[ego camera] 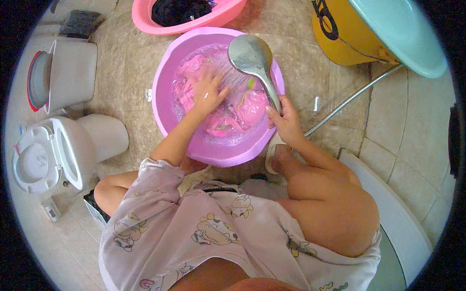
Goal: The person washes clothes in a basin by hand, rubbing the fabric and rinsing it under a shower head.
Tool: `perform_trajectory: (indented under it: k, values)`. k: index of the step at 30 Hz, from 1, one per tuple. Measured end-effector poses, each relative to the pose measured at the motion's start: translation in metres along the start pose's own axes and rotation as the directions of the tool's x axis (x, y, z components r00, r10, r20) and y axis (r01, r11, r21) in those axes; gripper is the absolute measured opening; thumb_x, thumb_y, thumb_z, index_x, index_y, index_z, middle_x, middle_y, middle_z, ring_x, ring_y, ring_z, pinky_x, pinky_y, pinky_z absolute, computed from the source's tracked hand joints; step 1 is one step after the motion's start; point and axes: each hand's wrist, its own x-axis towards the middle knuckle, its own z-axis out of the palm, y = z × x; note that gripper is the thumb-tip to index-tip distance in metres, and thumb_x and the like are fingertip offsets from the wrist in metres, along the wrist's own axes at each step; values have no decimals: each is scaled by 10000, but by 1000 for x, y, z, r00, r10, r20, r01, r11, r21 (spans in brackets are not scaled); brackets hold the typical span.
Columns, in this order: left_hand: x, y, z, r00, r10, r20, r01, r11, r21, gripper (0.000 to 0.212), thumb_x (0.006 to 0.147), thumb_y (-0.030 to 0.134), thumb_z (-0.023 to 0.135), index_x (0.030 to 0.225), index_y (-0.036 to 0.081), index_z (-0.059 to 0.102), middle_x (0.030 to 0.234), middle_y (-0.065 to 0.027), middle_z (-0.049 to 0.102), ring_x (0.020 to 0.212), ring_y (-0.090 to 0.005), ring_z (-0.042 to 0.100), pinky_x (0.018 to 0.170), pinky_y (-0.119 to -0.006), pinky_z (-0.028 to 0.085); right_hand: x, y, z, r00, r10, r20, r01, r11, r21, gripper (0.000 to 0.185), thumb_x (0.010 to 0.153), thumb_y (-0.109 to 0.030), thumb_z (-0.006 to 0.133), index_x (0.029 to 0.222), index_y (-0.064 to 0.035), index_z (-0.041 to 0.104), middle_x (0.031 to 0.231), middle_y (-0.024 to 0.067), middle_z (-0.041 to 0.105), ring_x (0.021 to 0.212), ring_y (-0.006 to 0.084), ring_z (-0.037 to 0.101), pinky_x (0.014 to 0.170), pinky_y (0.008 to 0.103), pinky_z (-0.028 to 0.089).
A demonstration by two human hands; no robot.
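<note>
A chrome shower head (250, 54) sprays water down into a purple plastic basin (165, 72) on the tiled floor. My right hand (285, 120) grips its handle over the basin's right rim, and a metal hose (355, 98) runs from there towards the upper right. My left hand (209, 92) has its fingers spread over wet pink cloth (187, 96) in the left half of the basin, slightly blurred; whether the palm touches the cloth I cannot tell. More pink cloth (253, 105) with yellow-green marks lies in the water on the right.
Beyond the purple basin is a pink basin (142, 18) with dark cloth. A yellow bucket (338, 43) stands at the upper right, partly under a light-blue basin (404, 32). On the left are a white toilet (85, 145) and a white bin (72, 74).
</note>
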Motion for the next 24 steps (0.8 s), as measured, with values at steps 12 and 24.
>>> perform_trajectory:
  k: [12,24]
  values:
    - [0,29,111,952,-307,10,307,949,-74,915,598,644,578,1325,185,267,1344,-235,215,1271,-384,98,1021,-472,134,-8,-5,0,999,36,28,-29,973,-231,215,826,-123,538,985,-15,443,702,12,484,531,67,462,481,210,404]
    - [-27,-15,70,970,-134,204,144,989,-38,691,696,506,569,1277,204,349,1310,-152,329,1249,-355,217,975,-452,276,-13,10,-15,997,15,-79,-22,996,-83,127,851,-124,492,935,-66,417,627,0,468,474,61,435,430,193,371]
